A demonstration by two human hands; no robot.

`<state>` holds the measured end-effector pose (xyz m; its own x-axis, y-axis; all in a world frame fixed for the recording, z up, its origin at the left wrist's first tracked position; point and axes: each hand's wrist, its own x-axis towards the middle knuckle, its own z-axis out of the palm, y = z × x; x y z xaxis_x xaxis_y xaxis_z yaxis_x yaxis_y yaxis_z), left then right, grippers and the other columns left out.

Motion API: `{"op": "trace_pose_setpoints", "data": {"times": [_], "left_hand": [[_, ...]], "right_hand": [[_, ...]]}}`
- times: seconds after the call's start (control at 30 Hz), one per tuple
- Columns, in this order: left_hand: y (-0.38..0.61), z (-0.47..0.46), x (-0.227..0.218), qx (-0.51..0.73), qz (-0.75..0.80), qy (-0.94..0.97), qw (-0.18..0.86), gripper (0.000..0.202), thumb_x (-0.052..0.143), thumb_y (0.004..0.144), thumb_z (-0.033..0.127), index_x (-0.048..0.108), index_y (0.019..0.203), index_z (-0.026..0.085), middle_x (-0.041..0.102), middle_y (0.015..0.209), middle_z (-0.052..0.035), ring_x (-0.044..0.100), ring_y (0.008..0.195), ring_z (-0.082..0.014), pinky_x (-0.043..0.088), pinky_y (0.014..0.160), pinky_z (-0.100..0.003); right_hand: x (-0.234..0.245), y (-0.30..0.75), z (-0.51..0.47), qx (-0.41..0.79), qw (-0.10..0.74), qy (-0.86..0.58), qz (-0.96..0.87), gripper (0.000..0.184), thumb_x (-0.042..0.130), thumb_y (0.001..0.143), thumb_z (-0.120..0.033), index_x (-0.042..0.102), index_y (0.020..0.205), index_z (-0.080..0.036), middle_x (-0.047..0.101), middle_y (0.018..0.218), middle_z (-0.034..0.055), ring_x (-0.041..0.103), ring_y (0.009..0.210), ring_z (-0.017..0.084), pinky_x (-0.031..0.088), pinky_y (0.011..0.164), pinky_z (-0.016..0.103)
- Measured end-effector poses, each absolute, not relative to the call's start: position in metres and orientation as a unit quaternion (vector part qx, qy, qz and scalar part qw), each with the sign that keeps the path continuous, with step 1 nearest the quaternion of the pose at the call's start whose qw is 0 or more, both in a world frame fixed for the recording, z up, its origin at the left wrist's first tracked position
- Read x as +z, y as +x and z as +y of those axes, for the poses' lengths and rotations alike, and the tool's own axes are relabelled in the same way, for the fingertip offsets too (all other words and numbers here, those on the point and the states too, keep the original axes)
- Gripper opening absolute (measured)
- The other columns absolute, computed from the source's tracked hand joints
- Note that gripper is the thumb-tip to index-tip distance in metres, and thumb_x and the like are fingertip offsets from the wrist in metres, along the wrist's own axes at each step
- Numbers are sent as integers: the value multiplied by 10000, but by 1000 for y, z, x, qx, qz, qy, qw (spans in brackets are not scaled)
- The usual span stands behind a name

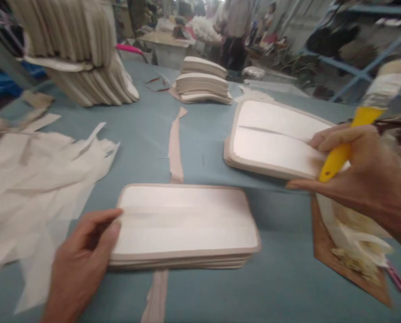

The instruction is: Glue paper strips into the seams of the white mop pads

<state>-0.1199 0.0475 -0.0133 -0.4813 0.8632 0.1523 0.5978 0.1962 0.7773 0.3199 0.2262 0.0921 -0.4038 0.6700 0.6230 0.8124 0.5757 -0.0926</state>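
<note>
A low stack of flat, pale rounded-corner panels lies in front of me on the blue-grey table. My left hand grips the stack's left end, thumb on top, fingers curled at the edge. My right hand is closed round the yellow handle of a wide paintbrush, bristles pointing up and away. It hovers over the near right corner of a second stack of the same panels.
Pale fabric offcuts cover the left side. A thin strip runs down the middle. A brown board with a glue-smeared container sits at the right. More panel stacks and tall piles stand behind. A person stands at the far end.
</note>
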Motion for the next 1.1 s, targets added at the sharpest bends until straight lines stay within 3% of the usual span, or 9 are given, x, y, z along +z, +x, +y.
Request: {"op": "trace_pose_setpoints", "data": {"times": [0.1,0.17,0.3,0.4,0.67,0.87,1.0,1.1], "left_hand": [[-127,42,-18,440,747,459,195,434,655,893,610,752,1068,226,744,932,-30,637,713,-175,536,673,-299],[-125,42,-21,460,741,448,198,396,656,899,557,746,1085,219,732,906,-30,635,715,-173,515,656,-292],[-118,40,-25,493,720,444,203,356,646,923,507,745,1104,216,725,921,-29,632,736,-166,508,671,-290],[-118,37,-28,507,705,449,210,321,615,953,455,741,1126,215,732,980,-36,658,808,-174,524,725,-300],[-121,33,-31,543,675,442,233,265,539,992,371,753,1072,236,751,1073,-35,689,1023,-208,559,939,-329],[-116,32,-30,534,671,470,210,248,647,924,352,738,1113,220,694,1071,-42,606,832,-169,509,715,-317],[-112,33,-32,519,682,475,200,261,642,907,288,720,1149,228,675,1061,-27,585,822,-153,497,724,-314],[-111,33,-33,514,691,470,191,274,643,887,263,714,1150,237,676,1065,-18,585,822,-150,496,714,-308]], "right_hand": [[74,262,187,-52,297,-417,-858,738,694,758,-957,520,1077,-315,694,1036,123,699,884,372,515,711,539],[62,223,162,-5,279,-376,-883,597,703,867,-838,508,1072,-313,700,1029,107,713,873,347,527,667,498],[45,169,135,36,236,-323,-916,681,962,714,-596,448,1039,-291,725,993,61,706,794,288,527,610,414],[42,150,128,35,218,-311,-924,734,1006,650,-529,436,1043,-285,735,998,54,702,793,273,527,622,385],[35,137,125,18,189,-298,-936,821,1043,599,-536,426,1072,-275,737,1018,55,709,813,261,555,667,370],[26,140,125,14,171,-305,-937,758,978,679,-654,460,1074,-267,753,1010,68,722,804,272,550,649,377],[33,150,127,21,184,-313,-932,686,849,810,-739,555,1165,-231,779,1069,113,757,872,305,582,736,428],[50,153,124,34,229,-354,-906,548,797,908,-673,629,1190,-233,797,1033,95,772,849,288,599,743,418]]}}
